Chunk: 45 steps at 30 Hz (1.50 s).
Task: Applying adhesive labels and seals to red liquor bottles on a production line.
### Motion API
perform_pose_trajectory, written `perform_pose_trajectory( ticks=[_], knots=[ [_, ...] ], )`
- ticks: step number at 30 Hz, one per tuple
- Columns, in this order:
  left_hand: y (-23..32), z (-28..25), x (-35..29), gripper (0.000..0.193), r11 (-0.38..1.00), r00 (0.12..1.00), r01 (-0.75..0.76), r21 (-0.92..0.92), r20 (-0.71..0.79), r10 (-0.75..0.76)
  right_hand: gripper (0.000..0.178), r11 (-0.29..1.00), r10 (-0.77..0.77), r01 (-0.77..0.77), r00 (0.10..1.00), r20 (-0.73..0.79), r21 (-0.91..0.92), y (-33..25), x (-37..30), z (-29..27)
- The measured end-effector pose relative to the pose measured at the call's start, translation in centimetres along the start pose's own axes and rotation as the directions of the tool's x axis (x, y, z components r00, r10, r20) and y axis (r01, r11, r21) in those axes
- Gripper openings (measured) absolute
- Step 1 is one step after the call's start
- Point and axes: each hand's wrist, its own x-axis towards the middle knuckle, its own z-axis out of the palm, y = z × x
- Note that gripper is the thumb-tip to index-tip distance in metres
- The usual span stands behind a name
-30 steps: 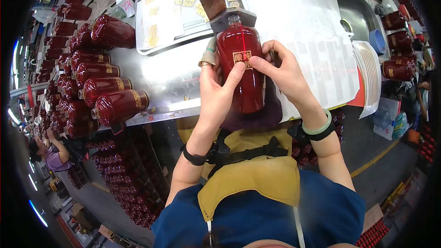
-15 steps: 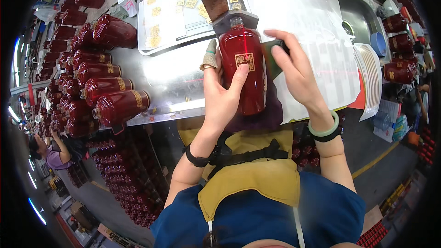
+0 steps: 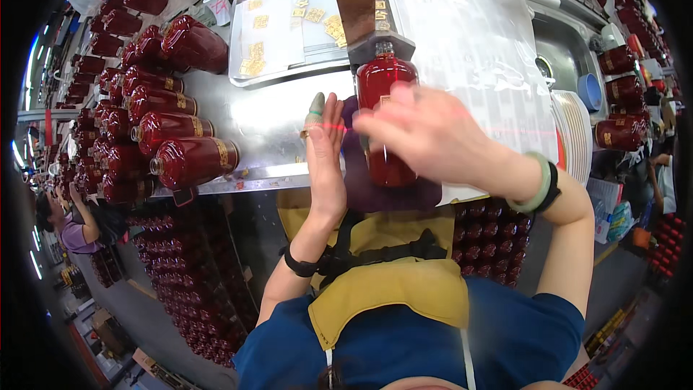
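A dark red glass bottle point(image 3: 387, 76) lies on its back on a dark purple cloth point(image 3: 355, 162), its neck against a dark metal stop point(image 3: 393, 45) at the far end. My left hand point(image 3: 325, 162) is open just left of the bottle, fingers stretched out and apart from the glass. A pale green finger cot and a beige wrap cover parts of its fingers. Across the bottle's front reaches my right hand point(image 3: 433, 130), blurred by motion, hiding most of the gold label. Whether its fingers hold anything cannot be made out. A red light line crosses the hands.
At left stand or lie several more red bottles point(image 3: 195, 162) on the metal bench point(image 3: 267, 115). A tray point(image 3: 234, 76) with gold label pieces point(image 3: 333, 29) sits behind. White sheeting point(image 3: 469, 22), a sink point(image 3: 570, 36) and a blue bowl point(image 3: 590, 92) are right. Another person point(image 3: 76, 227) works far left.
My left hand has let go of the bottle and moved off to its left. My right hand has swung left over the bottle; the dark green thing by it earlier no longer shows.
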Motion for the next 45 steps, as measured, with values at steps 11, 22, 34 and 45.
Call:
perform_pose_trajectory(
  ticks=[11,22,34,45],
  knots=[
    [0.0,-0.8,0.0,0.078,0.934,0.989,-0.145,0.325,0.07,0.129,0.025,0.961,-0.108,0.119,0.993,-0.056,0.249,1.4,-2.5,0.2],
    [-0.1,0.0,0.0,0.082,0.947,0.989,-0.121,0.298,0.118,0.089,0.024,0.992,-0.117,0.121,0.983,-0.143,0.02,1.3,-2.0,0.0],
    [0.0,0.2,-0.7,0.076,0.939,0.97,-0.21,0.274,0.178,0.165,0.023,0.983,0.134,-0.15,0.981,-0.14,-0.109,1.4,2.6,-1.3],
    [0.5,1.0,2.2,0.064,0.772,0.986,-0.165,0.614,0.09,0.14,0.027,0.929,0.351,-0.368,0.856,-0.379,0.028,2.0,-2.4,-1.2]
  ],
)
